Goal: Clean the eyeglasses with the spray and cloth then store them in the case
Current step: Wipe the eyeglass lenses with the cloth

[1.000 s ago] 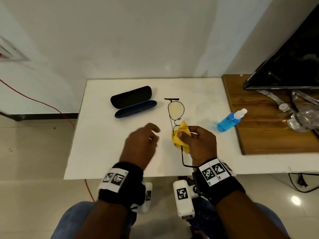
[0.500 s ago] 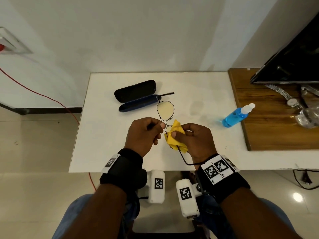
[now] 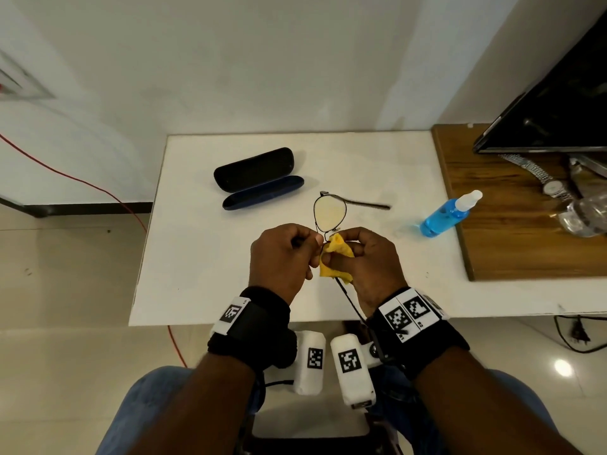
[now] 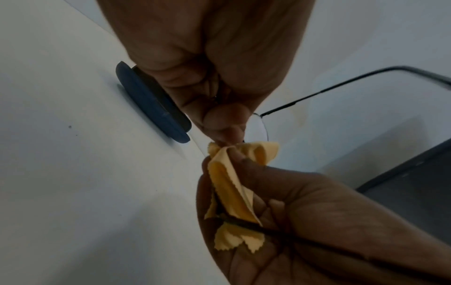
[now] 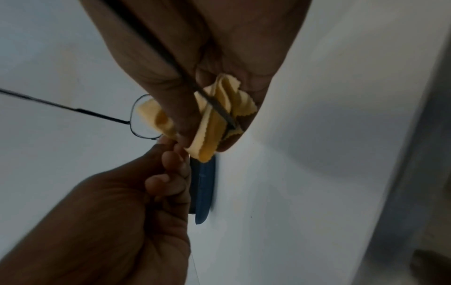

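Observation:
Thin black-framed eyeglasses (image 3: 329, 214) hang above the white table (image 3: 197, 257) between both hands. My left hand (image 3: 308, 244) pinches the frame near the bridge. My right hand (image 3: 361, 247) grips the yellow cloth (image 3: 335, 257) wrapped over the near lens, which is hidden. The near temple runs back along my right wrist; the far temple points right. In the left wrist view the cloth (image 4: 234, 185) bunches in the right palm. In the right wrist view the cloth (image 5: 214, 123) covers part of the glasses (image 5: 139, 117). The open dark case (image 3: 259, 177) lies at the back left, the blue spray bottle (image 3: 448, 215) on the right.
A wooden board (image 3: 492, 251) adjoins the table's right side and carries a dark monitor (image 3: 558, 119), a wristwatch (image 3: 551, 187) and a clear plastic bottle (image 3: 584, 215). A red cable (image 3: 82, 182) runs along the floor at the left. A wall stands right behind the table.
My left hand, apart from the glasses a second ago, has come in and pinched the frame. The glasses turned: the far temple swung from the left to the right.

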